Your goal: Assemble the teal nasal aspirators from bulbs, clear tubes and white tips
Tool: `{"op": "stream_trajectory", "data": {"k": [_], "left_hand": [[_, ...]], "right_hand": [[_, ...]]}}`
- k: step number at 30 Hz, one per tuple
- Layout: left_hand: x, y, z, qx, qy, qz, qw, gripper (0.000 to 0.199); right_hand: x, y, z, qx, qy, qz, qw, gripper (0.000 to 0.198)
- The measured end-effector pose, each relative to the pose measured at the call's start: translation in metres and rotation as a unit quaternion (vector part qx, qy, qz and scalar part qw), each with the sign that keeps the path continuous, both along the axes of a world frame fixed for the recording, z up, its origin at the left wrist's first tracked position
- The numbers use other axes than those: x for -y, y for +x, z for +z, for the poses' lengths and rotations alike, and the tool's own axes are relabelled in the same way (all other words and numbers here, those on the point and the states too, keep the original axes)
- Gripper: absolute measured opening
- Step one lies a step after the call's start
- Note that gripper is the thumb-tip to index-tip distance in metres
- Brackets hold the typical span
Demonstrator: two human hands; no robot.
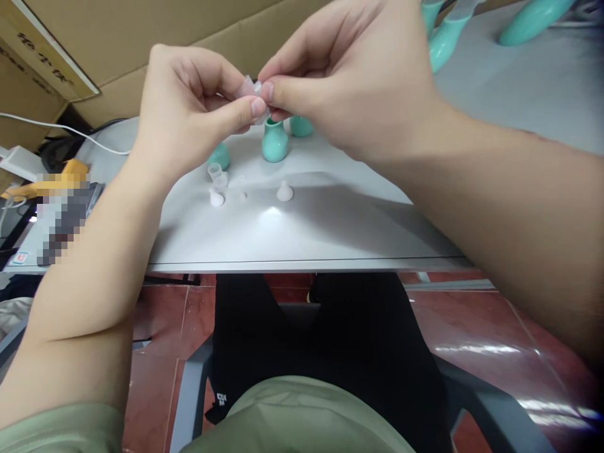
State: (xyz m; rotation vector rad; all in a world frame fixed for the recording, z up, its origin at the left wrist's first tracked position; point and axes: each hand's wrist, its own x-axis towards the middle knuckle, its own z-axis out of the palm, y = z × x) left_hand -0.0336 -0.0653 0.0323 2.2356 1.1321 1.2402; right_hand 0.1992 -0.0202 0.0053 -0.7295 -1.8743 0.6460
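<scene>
A small translucent plastic part (248,87) is pinched between both of my hands above the table. My left hand (193,94) grips its near side with thumb and fingers closed. From the right, my right hand (349,82) pinches its other side, and the fingers cover much of it. Just below the hands stands a turquoise vase-shaped bottle (275,143) with an open neck. Another turquoise piece (302,127) is half hidden behind my right hand, and a third turquoise piece (219,156) sits by my left wrist.
A clear plastic connector (218,176), a white cone-shaped piece (216,198) and another white cone (285,191) lie on the grey table (264,242). More turquoise pieces (533,22) lie at the back right. A yellow tool (61,179) and white cable (70,129) are left, with cardboard (113,38) behind.
</scene>
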Motion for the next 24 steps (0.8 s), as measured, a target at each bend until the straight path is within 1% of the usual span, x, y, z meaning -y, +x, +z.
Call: {"op": "stream_trajectory", "data": {"k": [2, 3, 4, 5, 6, 7, 8, 9, 10, 12, 14, 15, 16, 18, 20, 21, 22, 24], "left_hand": [[-0.014, -0.013, -0.003, -0.014, -0.029, 0.002, 0.999, 0.045], [-0.025, -0.018, -0.008, -0.011, -0.015, -0.006, 1.000, 0.046], [-0.038, -0.023, -0.015, -0.008, 0.009, -0.025, 1.000, 0.048], [-0.052, -0.028, -0.024, 0.000, 0.053, -0.078, 0.996, 0.055], [-0.067, -0.031, -0.033, 0.051, 0.134, -0.117, 0.983, 0.068], [-0.081, -0.034, -0.042, 0.068, 0.164, -0.140, 0.974, 0.073], [-0.092, -0.036, -0.049, 0.060, 0.160, -0.155, 0.973, 0.076], [-0.099, -0.037, -0.054, 0.083, 0.180, -0.180, 0.963, 0.082], [-0.103, -0.038, -0.058, 0.070, 0.177, -0.200, 0.961, 0.084], [-0.103, -0.037, -0.060, 0.066, 0.206, -0.197, 0.956, 0.075], [-0.100, -0.035, -0.060, 0.056, 0.228, -0.175, 0.956, 0.061], [-0.099, -0.035, -0.060, 0.064, 0.235, -0.161, 0.956, 0.060], [-0.098, -0.035, -0.060, 0.057, 0.221, -0.151, 0.962, 0.061], [-0.098, -0.034, -0.062, 0.084, 0.217, -0.129, 0.964, 0.070], [-0.091, -0.030, -0.065, 0.045, 0.153, -0.118, 0.980, 0.066], [-0.084, -0.026, -0.067, 0.022, 0.119, -0.113, 0.986, 0.068], [-0.074, -0.021, -0.070, 0.014, 0.099, -0.112, 0.989, 0.074], [-0.049, -0.007, -0.075, 0.016, 0.089, -0.116, 0.989, 0.088]], "right_hand": [[0.001, -0.002, 0.001, -0.009, -0.014, 0.006, 1.000, 0.023], [0.002, -0.004, 0.000, -0.020, -0.022, 0.016, 0.999, 0.024], [0.002, -0.005, 0.000, -0.038, -0.032, 0.029, 0.998, 0.027], [0.003, -0.007, 0.000, -0.061, -0.045, 0.046, 0.996, 0.031], [0.003, -0.008, 0.000, -0.088, -0.061, 0.065, 0.992, 0.035], [0.003, -0.009, 0.000, -0.114, -0.081, 0.086, 0.987, 0.039], [0.003, -0.009, 0.000, -0.134, -0.101, 0.105, 0.980, 0.043], [0.003, -0.009, 0.001, -0.143, -0.118, 0.121, 0.975, 0.044], [0.002, -0.008, 0.001, -0.138, -0.129, 0.130, 0.973, 0.045], [0.002, -0.004, 0.003, -0.100, -0.120, 0.117, 0.981, 0.046], [0.001, -0.001, 0.005, -0.032, -0.082, 0.084, 0.992, 0.042], [0.001, 0.000, 0.006, 0.001, -0.062, 0.070, 0.996, 0.039], [0.001, 0.000, 0.006, 0.027, -0.044, 0.059, 0.997, 0.035], [0.000, 0.000, 0.005, 0.053, -0.023, 0.051, 0.997, 0.032], [0.000, -0.001, 0.002, 0.054, -0.012, 0.054, 0.997, 0.034], [0.000, -0.001, 0.001, 0.054, -0.006, 0.055, 0.997, 0.035], [0.000, -0.001, 0.000, 0.059, -0.001, 0.057, 0.997, 0.034], [0.000, 0.000, -0.002, 0.069, 0.019, 0.049, 0.996, 0.033]]}}
